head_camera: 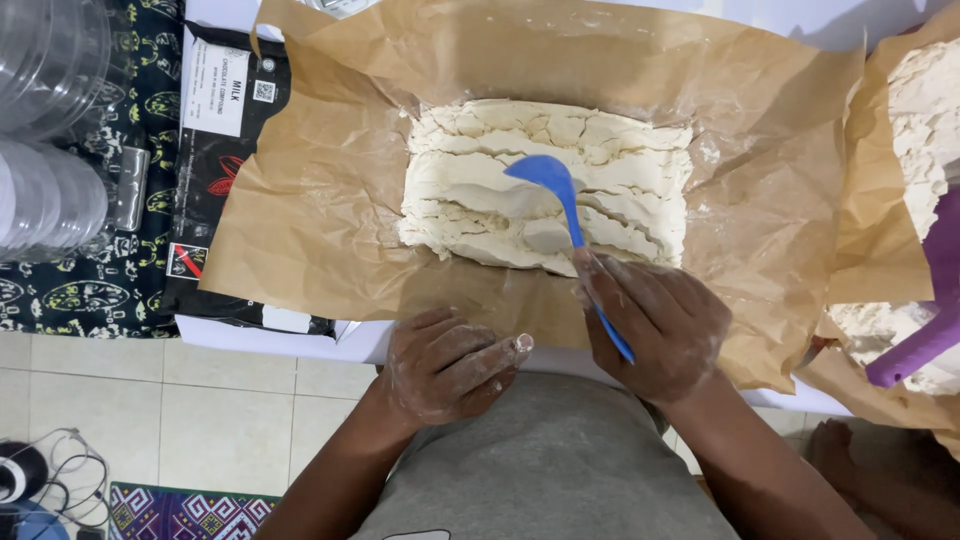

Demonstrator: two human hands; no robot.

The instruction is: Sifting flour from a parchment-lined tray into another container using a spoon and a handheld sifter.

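Observation:
A pale, cracked block of dough-like paste lies on brown paper spread over a box. My right hand is shut on the handle of a blue spatula, whose blade rests on the middle of the block. My left hand, dusted white, rests on the near edge of the paper with fingers loosely curled and holds nothing.
A black printed package lies under the paper at the left. Stacked clear plastic containers stand at the far left. At the right sits a second pale mass on brown paper with a purple tool. Tiled floor is below.

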